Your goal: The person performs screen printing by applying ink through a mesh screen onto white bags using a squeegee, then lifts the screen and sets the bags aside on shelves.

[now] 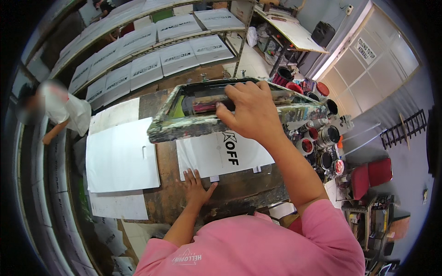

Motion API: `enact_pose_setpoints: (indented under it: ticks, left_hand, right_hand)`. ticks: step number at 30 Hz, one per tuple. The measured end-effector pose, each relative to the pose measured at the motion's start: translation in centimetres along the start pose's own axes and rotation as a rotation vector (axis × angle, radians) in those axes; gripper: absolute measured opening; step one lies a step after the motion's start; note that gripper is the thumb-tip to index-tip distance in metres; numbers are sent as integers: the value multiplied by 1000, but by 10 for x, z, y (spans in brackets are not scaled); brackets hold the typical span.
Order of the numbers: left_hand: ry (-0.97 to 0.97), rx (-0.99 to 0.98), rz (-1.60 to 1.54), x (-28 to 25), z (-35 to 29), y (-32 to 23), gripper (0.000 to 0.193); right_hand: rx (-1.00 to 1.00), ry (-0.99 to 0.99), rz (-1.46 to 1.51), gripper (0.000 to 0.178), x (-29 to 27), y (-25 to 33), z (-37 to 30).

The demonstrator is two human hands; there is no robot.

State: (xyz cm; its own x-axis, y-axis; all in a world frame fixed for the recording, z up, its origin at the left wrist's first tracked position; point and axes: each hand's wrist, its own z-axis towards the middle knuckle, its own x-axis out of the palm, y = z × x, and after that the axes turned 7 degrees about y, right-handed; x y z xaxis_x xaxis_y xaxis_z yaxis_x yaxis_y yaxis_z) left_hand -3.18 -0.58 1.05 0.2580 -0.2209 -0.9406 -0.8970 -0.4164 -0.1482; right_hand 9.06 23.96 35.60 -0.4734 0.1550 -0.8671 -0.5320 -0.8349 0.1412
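A paint-stained screen-printing frame (pixel 184 130) is tilted over the work table, its near side raised. A squeegee (pixel 208 105) with a wooden handle lies across the inside of it. My right hand (pixel 253 110) reaches over the frame's near rail, fingers and thumb curled around the squeegee; its grip underneath is hidden. Under the frame lies a flat white bag (pixel 202 154) with black printed lettering, partly covered. My left hand (pixel 195 189) rests with fingers spread, fingertips at the bag's near left edge. Small pale tabs (pixel 214 178) sit along that near edge.
Left on the table (pixel 221 202) lies a stack of blank white bags (pixel 120 158). Racks (pixel 138 50) of printed bags stand beyond. Ink cans (pixel 328 135) crowd the right side. Another person (pixel 66 108) stands at far left. A red chair (pixel 368 177) is at right.
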Motion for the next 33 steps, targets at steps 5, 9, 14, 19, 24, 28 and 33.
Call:
enact_pose_setpoints:
  ticks: [5, 9, 14, 19, 24, 28, 33]
  left_hand:
    - [-81, 40, -271, -58, 8, -25, 99]
    - [-313, 45, -582, -127, 39, -49, 59]
    - [-542, -51, -942, -130, 23, -32, 39]
    - [-566, -257, -1090, -136, -13, 47, 38]
    - [-820, -238, -795, -100, -32, 164, 42]
    - [-676, -427, -692, -99, -42, 254, 44]
    - [-599, -587, -486, -72, -62, 407, 59]
  right_hand:
    - [1, 7, 17, 36, -5, -9, 28]
    - [-21, -2, -11, 37, -11, -18, 46]
    - [-3, 10, 19, 41, -10, -19, 52]
    - [30, 84, 12, 42, -16, -15, 51]
    - [29, 58, 14, 39, -14, -4, 34]
    - [29, 44, 25, 40, -6, -6, 22]
    - [-16, 35, 20, 41, -4, 5, 15]
